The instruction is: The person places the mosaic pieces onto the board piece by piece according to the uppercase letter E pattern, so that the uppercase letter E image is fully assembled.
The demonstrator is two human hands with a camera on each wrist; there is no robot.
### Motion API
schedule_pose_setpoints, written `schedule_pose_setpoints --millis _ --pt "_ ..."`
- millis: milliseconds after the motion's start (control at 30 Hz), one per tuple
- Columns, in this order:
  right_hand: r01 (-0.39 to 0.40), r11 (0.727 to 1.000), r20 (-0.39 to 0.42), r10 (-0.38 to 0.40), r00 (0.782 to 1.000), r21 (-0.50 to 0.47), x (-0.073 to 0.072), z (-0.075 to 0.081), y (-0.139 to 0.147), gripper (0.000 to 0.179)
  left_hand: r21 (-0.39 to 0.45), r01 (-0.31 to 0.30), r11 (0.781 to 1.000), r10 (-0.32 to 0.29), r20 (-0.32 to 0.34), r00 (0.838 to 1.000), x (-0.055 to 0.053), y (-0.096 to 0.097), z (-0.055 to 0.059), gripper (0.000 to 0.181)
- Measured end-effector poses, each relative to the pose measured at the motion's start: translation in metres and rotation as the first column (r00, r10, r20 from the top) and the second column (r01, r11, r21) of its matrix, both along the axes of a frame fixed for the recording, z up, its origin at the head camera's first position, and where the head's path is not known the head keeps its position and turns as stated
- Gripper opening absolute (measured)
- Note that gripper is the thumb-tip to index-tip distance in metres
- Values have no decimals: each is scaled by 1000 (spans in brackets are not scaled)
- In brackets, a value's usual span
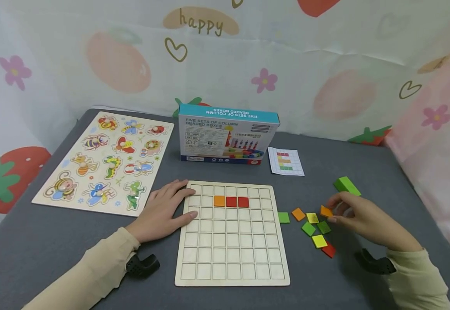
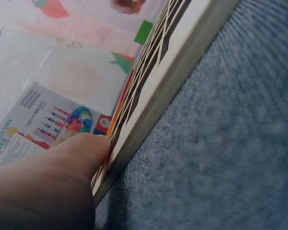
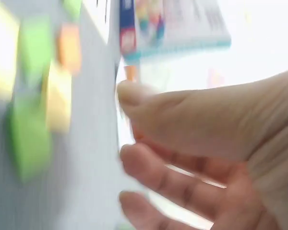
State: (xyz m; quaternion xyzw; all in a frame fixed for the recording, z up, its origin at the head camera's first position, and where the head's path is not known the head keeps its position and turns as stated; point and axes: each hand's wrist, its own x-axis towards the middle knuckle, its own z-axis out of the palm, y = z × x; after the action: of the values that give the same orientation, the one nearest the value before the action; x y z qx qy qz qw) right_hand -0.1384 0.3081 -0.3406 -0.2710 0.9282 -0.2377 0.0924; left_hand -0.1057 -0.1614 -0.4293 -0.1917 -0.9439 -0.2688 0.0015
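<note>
A wooden grid board (image 1: 233,277) lies on the table. In its second row sit an orange tile (image 1: 219,201) and two red tiles (image 1: 237,201), side by side. My left hand (image 1: 162,211) rests at the board's upper left edge, thumb and fingertips on the rim; the left wrist view shows the thumb (image 2: 81,153) against the edge. To the right of the board, my right hand (image 1: 364,217) pinches another orange tile (image 1: 326,211) between thumb and fingers, over a loose group of green tiles (image 1: 308,228), yellow tiles (image 1: 319,241), an orange tile (image 1: 298,214) and a red tile (image 1: 329,250).
A green block (image 1: 347,186) lies beyond my right hand. Behind the board stands a beaded boxes carton (image 1: 228,135), with a pattern card (image 1: 285,162) beside it. An insect puzzle board (image 1: 108,163) lies at the left. A printed curtain (image 1: 225,64) hangs behind the table.
</note>
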Motion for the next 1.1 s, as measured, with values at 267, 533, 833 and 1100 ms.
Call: schedule_pose_setpoints --millis 267,533,833,1100 --pt "-242 964 -65 236 970 -114 -10 12 -96 22 5 11 1000 -11 25 1000 0 -2 0 66" --pt "-373 927 -62 371 927 -40 -19 -8 -167 17 6 65 998 -65 68 996 1 -3 5 75" --pt "-398 917 -62 396 916 -15 -15 -33 -194 13 1 46 999 -46 35 998 0 1 1 61" --pt "-395 918 -75 396 915 32 -15 -40 -206 14 3 22 1000 -22 27 999 1 0 1 61"
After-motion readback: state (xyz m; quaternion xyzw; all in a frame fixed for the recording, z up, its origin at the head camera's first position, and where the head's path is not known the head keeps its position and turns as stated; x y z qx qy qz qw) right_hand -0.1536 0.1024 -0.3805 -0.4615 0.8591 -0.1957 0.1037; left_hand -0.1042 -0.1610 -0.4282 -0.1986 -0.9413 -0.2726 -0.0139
